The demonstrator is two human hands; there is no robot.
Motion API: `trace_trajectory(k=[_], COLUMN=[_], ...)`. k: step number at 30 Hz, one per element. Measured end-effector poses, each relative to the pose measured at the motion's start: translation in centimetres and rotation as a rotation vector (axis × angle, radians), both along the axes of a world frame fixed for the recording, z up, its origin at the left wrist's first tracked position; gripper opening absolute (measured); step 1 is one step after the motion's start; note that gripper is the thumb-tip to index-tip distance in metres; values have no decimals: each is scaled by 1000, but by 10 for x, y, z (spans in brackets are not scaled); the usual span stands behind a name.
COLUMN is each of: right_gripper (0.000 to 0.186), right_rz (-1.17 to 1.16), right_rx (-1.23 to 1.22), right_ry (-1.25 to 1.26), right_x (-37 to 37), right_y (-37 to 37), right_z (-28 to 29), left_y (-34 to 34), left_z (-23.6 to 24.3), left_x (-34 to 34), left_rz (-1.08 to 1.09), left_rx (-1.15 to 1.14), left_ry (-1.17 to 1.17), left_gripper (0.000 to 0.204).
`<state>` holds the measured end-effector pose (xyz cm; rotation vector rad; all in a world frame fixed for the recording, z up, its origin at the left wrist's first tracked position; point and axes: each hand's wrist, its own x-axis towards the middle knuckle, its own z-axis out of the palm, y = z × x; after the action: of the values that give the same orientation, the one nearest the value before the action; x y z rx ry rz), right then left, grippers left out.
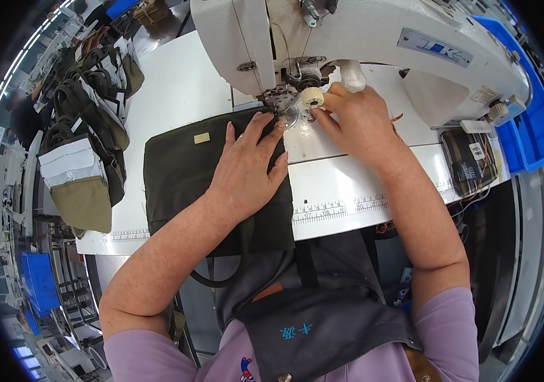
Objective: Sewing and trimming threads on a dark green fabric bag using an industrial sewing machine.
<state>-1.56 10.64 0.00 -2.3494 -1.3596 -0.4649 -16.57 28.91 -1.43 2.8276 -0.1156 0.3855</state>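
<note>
A dark olive fabric bag piece (pixel 183 172) with a small tan label lies on the white sewing table (pixel 348 191). My left hand (pixel 250 165) rests flat on it, fingers spread, fingertips near the presser foot (pixel 283 102) of the white sewing machine (pixel 361 38). My right hand (pixel 358 118) sits just right of the needle, fingers pinched at the fabric edge by a small cream-coloured knob (pixel 313 97). Whether it grips the fabric I cannot tell.
A stack of finished olive bags with dark straps (pixel 87 146) hangs at the table's left end. Blue plastic bins (pixel 533 127) stand at the right behind the machine. A ruler scale runs along the table's front edge (pixel 335 209). A control box (pixel 469 162) sits right.
</note>
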Motion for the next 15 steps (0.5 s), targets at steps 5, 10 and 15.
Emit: trace_trajectory(k=[5,10,15], right_gripper=[21,20,17], right_rz=[-169,-217,-159], right_rx=[40,-26,-107], right_ry=[-153,-27,-20], right_x=[17,29,30], right_y=[-13,-31,-32], right_z=[-3,1,2], left_y=[1,1,0], left_z=[0,6,17], left_x=[4,4,-1], left_rz=[44,27,-91], left_rx=[-7,-81,-45], left_ry=[-19,-12,-216], left_gripper=[50,47,31])
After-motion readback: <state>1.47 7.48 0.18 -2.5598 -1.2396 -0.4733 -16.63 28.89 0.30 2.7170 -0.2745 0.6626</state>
